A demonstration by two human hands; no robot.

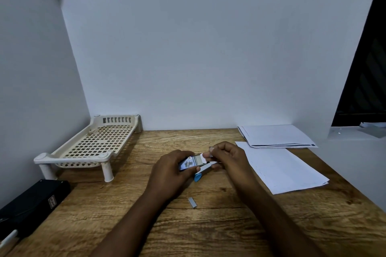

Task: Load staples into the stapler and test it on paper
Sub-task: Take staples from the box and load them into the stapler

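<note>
From the head camera, the left hand (171, 170) grips a small box of staples (193, 162) at table centre, its long axis running from eight to two o'clock. The right hand (226, 155) pinches the box's open flap at that two o'clock end. A loose staple strip (192, 202) lies at six o'clock from the box; paper (286, 169) lies at three o'clock. I cannot pick out the stapler for certain.

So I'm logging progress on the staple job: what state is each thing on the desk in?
Staple box: open, held in left hand.
Right hand: fingers pinching a staple strip over the box.
Loose staple strip: lying flat on the desk.
Paper sheets: flat, untouched.
Folded papers: stacked behind.
Plastic rack: upright.
</note>
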